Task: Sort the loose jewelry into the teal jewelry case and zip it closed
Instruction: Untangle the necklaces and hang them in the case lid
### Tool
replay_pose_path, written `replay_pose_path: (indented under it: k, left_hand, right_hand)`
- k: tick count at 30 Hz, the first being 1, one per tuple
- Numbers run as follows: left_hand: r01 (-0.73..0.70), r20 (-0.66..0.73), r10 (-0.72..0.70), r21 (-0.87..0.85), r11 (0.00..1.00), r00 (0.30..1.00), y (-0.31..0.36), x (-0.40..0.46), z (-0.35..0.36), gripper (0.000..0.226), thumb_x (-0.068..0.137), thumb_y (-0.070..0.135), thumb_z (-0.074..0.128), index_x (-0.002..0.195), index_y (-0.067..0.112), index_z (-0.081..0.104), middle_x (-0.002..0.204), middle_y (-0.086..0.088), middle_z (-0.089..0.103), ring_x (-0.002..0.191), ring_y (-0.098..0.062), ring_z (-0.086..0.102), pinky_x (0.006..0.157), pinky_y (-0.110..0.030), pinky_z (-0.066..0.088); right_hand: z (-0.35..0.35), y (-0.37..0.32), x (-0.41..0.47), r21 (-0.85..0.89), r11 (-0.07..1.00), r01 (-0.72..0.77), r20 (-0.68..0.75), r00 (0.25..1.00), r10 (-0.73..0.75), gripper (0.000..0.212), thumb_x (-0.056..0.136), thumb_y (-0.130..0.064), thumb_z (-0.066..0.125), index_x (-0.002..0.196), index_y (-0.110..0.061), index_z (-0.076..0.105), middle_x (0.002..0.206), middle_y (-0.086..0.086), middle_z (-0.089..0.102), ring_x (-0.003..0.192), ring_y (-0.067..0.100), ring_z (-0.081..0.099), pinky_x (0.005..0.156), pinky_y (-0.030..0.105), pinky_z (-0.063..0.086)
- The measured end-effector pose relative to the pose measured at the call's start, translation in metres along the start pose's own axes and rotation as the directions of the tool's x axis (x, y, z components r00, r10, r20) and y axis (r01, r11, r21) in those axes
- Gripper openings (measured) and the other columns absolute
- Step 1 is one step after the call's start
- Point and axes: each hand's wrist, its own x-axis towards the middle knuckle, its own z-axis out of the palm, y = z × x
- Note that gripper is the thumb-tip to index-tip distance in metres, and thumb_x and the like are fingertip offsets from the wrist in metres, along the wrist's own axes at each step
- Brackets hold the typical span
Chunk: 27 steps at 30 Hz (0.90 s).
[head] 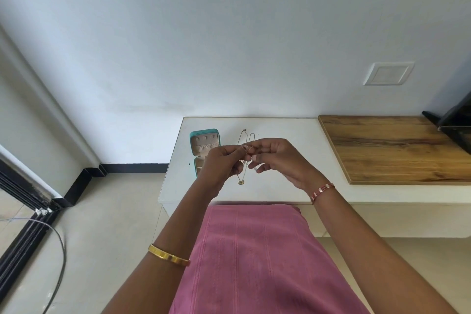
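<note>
Necklace [240, 178] hangs above table [280, 186] middle, pendant lowest, chain pinched between left hand [224, 163] and right hand [275, 158]. Judged light, limp, tangle-prone; best held near clasp. Second chain [246, 136] lies toward back edge. Case [204, 146] open near left edge, partly behind left hand. Wood board [395, 148] right, clear of path.

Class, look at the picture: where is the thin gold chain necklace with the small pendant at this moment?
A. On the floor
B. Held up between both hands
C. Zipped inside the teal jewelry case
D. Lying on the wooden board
B: the left hand and right hand pinch the thin gold chain necklace above the white table, its small pendant dangling below, while the teal jewelry case stands open.
</note>
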Motion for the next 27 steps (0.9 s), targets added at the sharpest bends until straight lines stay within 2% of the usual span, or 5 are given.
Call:
replay_pose_path:
  k: [8,13,18,24,27]
  left_hand:
    - [-0.028,-0.007,0.029,0.029,0.999,1.0,0.002,-0.001,-0.003,0.016,0.091,0.007,0.054,0.081,0.006,0.067,0.052,0.005,0.064,0.04,-0.004,0.046,0.047,-0.013,0.04]
    - [-0.054,-0.051,0.057,0.064,0.996,0.997,0.001,0.001,-0.003,0.014,0.089,0.002,0.054,0.084,0.005,0.066,0.056,0.004,0.066,0.04,-0.005,0.047,0.045,-0.013,0.039]
    - [-0.084,-0.085,0.09,0.081,0.993,0.992,0.001,0.002,-0.005,0.016,0.089,0.001,0.054,0.098,0.012,0.063,0.059,0.002,0.065,0.042,-0.004,0.049,0.048,-0.013,0.043]
    - [-0.114,-0.06,0.119,0.087,0.99,0.991,-0.002,0.003,-0.007,0.022,0.089,0.002,0.054,0.108,0.013,0.058,0.055,0.005,0.063,0.044,-0.005,0.05,0.051,-0.015,0.044]
    - [-0.115,-0.049,0.118,0.07,0.991,0.992,-0.002,0.004,-0.007,0.027,0.088,0.002,0.055,0.113,0.012,0.054,0.054,0.005,0.063,0.045,-0.007,0.051,0.052,-0.017,0.045]
  right_hand:
    - [0.008,0.003,-0.002,0.084,0.996,0.034,-0.074,0.997,-0.027,0.032,0.079,0.006,0.065,0.109,-0.005,0.065,0.066,0.006,0.057,0.057,0.012,0.053,0.06,0.019,0.049]
    - [0.011,0.002,0.0,-0.016,1.0,0.014,-0.134,0.991,-0.016,0.031,0.078,0.003,0.066,0.108,-0.005,0.067,0.062,0.004,0.061,0.05,0.005,0.053,0.058,0.017,0.047]
    - [0.011,0.002,-0.002,-0.099,0.995,-0.016,-0.136,0.991,0.002,0.022,0.083,-0.005,0.064,0.104,-0.008,0.069,0.06,0.003,0.059,0.048,0.0,0.051,0.054,0.014,0.045]
    - [0.013,0.001,-0.004,-0.203,0.979,-0.011,-0.128,0.992,-0.016,0.015,0.084,-0.019,0.067,0.098,-0.016,0.072,0.077,-0.002,0.065,0.06,0.007,0.05,0.055,0.015,0.042]
    - [0.012,-0.001,-0.003,-0.212,0.977,0.002,-0.151,0.988,-0.035,0.008,0.081,-0.019,0.069,0.089,-0.019,0.073,0.085,-0.006,0.064,0.068,0.01,0.049,0.064,0.022,0.043]
